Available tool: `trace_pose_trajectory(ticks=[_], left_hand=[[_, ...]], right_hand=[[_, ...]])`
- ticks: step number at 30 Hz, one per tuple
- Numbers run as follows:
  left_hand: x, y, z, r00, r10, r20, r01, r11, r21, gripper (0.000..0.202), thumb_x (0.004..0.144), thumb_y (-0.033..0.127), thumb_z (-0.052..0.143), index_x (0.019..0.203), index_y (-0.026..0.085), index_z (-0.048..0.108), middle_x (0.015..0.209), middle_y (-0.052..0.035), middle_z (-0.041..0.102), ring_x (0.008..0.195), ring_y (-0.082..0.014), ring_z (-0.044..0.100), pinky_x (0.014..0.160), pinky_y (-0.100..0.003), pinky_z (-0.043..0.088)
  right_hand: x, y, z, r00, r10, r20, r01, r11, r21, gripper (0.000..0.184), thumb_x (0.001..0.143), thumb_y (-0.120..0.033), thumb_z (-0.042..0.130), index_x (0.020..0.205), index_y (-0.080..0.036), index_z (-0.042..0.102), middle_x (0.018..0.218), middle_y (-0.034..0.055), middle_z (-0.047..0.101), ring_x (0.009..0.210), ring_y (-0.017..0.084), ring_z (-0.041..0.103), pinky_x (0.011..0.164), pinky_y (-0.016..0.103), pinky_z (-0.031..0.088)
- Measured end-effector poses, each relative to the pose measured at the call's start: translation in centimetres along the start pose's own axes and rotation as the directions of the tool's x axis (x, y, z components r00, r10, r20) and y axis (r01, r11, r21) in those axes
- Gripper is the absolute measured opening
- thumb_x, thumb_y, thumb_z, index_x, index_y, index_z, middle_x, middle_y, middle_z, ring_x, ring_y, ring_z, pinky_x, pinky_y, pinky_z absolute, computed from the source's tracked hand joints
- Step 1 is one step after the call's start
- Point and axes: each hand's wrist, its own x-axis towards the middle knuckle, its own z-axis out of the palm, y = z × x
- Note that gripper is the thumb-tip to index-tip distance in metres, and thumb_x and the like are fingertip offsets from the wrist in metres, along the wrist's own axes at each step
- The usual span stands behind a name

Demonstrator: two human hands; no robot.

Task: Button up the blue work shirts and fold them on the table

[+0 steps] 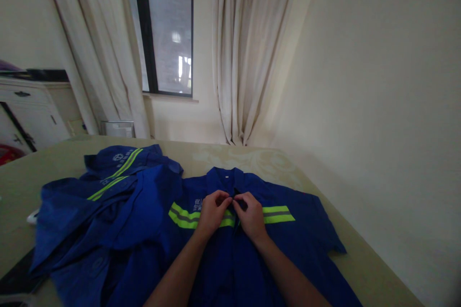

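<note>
Cream curtains hang beyond the pale table where both hands pinch a blue shirt.

Dim light is prevailing; bright patches are glaring in the window, soft shadow is greying the wall, the top-right corner is looking dark, and the shirt's lettering is blurring.

In the far cream wall, a dark-framed window showing bright patches sits between a left beige curtain and a right beige curtain. A white cabinet stands far left; a plain wall rises along the right.
</note>
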Motion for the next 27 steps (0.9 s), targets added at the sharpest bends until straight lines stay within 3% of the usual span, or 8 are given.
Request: trace_pose_trajectory(ticks=[7, 16, 20, 27], left_hand=[[0.20, -0.50, 0.00, 0.999, -0.043, -0.005, 0.042, 0.993, -0.110, 0.021, 0.074, 0.038, 0.072, 0.079, 0.017, 0.073, 0.075, -0.0052, 0.076, 0.071, -0.0210, 0.071, 0.066, -0.029, 0.053], [0.20, -0.67, -0.06, 1.000, -0.009, 0.023, 0.012, 0.992, -0.129, 0.024, 0.077, 0.038, 0.074, 0.090, 0.018, 0.075, 0.087, -0.0061, 0.078, 0.080, -0.0221, 0.073, 0.074, -0.031, 0.056], [0.24, -0.67, -0.28, 0.999, -0.009, 0.040, 0.013, 0.993, -0.113, 0.025, 0.077, 0.040, 0.074, 0.089, 0.018, 0.076, 0.085, -0.0070, 0.079, 0.078, -0.0229, 0.073, 0.072, -0.031, 0.056], [0.34, -0.87, -0.35, 0.998, -0.046, 0.033, 0.050, 0.988, -0.146, 0.024, 0.074, 0.038, 0.076, 0.084, 0.017, 0.075, 0.080, -0.0055, 0.077, 0.074, -0.0208, 0.071, 0.069, -0.029, 0.054]], right_hand=[[-0.05, -0.21, -0.04, 0.999, -0.040, -0.005, 0.040, 0.999, -0.003, 0.006, 0.087, -0.020, 0.063, 0.085, -0.022, 0.068, 0.085, 0.0021, 0.066, 0.076, 0.019, 0.062, 0.069, 0.029, 0.046], [0.00, -0.21, -0.13, 0.999, -0.052, 0.010, 0.052, 0.999, 0.012, 0.010, 0.089, -0.024, 0.061, 0.083, -0.023, 0.069, 0.082, 0.0022, 0.066, 0.072, 0.019, 0.061, 0.066, 0.029, 0.047], [0.02, -0.17, -0.11, 0.999, -0.046, 0.016, 0.046, 0.999, 0.019, 0.012, 0.090, -0.028, 0.062, 0.083, -0.023, 0.070, 0.081, 0.0025, 0.066, 0.069, 0.018, 0.061, 0.065, 0.029, 0.047], [-0.06, -0.39, -0.14, 0.999, -0.034, 0.016, 0.034, 0.999, 0.016, 0.005, 0.087, -0.022, 0.067, 0.087, -0.022, 0.072, 0.085, 0.0024, 0.067, 0.073, 0.018, 0.063, 0.068, 0.029, 0.048]])
